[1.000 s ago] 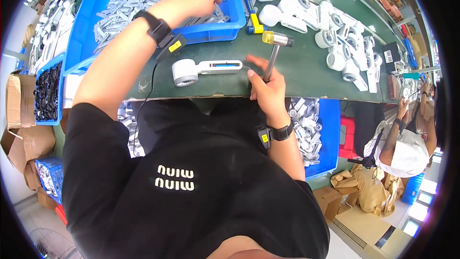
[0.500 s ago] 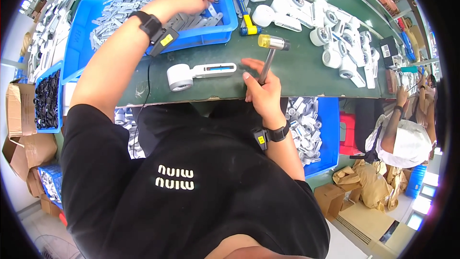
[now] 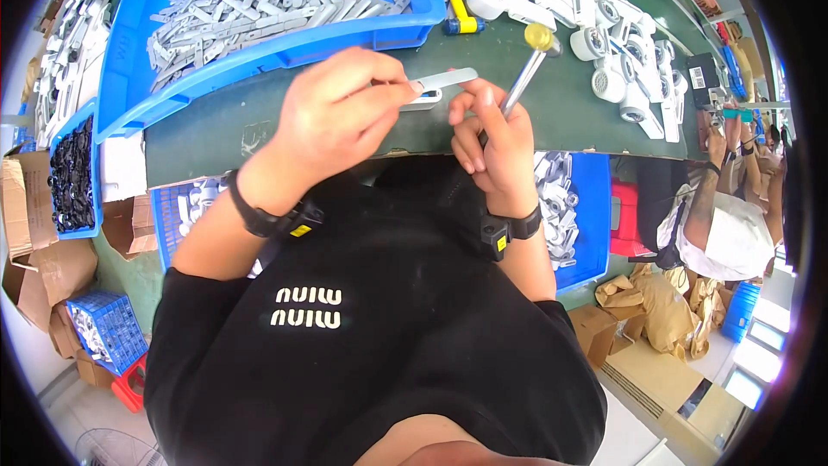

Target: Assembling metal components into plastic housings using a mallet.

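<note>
Left hand [image 3: 341, 116] pinches a metal strip [image 3: 444, 79] pointing toward 3 o'clock; right hand [image 3: 493, 138], probably touching it, grips a hammer [image 3: 528, 69].

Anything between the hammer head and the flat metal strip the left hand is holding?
Nothing visible. The left hand pinches the flat metal strip over the green bench. The right hand holds the hammer just right of the strip, with open space between them.

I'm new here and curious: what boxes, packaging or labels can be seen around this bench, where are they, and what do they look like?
Cardboard boxes: brown, open, far left below the bench.
Cardboard box: brown, lower right.
Crumpled brown paper packaging: right, beside it.
Yellow tag: small, on the left hand's black wristband.
</note>
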